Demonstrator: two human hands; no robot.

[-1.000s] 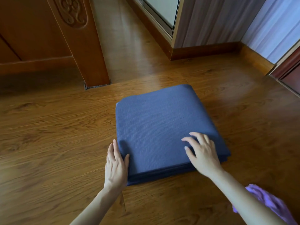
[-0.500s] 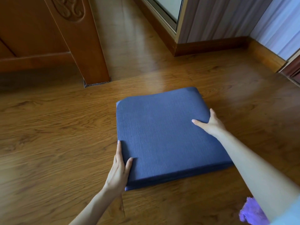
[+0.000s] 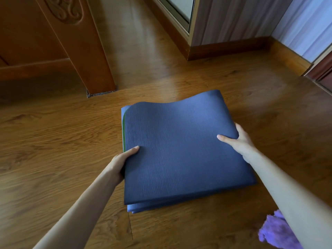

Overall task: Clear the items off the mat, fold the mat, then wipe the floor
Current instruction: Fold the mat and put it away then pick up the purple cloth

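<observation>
Folded mat (image 3: 181, 151) gripped at both side edges, left hand (image 3: 119, 163) and right hand (image 3: 238, 141) fingers closed on it, far edge sagging above the floor (image 3: 53, 141). Layers could slip apart if tilted; purple cloth (image 3: 276, 230) lies near.

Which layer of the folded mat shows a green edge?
The top layer, lifted by both hands: green shows along its left edge. Lower layers look blue only.
</observation>
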